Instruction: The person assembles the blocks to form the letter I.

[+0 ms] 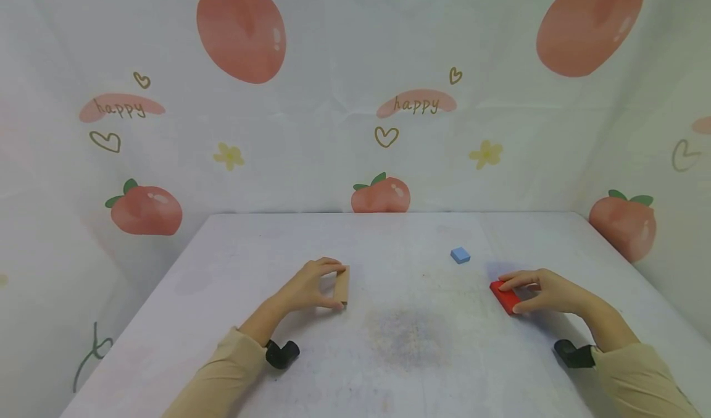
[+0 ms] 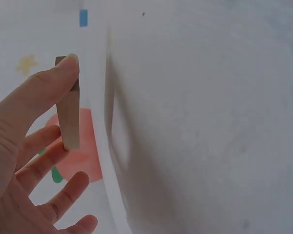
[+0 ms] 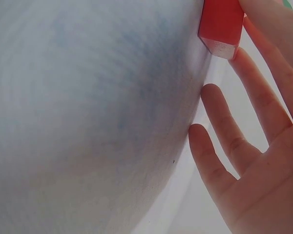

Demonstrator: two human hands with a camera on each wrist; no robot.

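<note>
My left hand (image 1: 311, 286) pinches a flat, light wooden block (image 1: 342, 285) lengthwise, thumb at the near end and fingertips at the far end. In the left wrist view the wooden block (image 2: 70, 117) sits between thumb and fingertips, while the other fingers are spread. On the right, my right hand (image 1: 547, 291) grips a red rectangular block (image 1: 504, 297), its thumb on the near end and its fingers at the far end. Only part of the red block (image 3: 222, 22) shows in the right wrist view. Beyond both hands lies a small blue block (image 1: 460, 255), touched by neither.
Both hands work over a white table (image 1: 400, 375) with a greyish smudge (image 1: 408, 334) near its middle. A white curtain (image 1: 322, 97) printed with peaches stands behind it and along the sides. Black wrist devices (image 1: 282, 355) sit at both cuffs.
</note>
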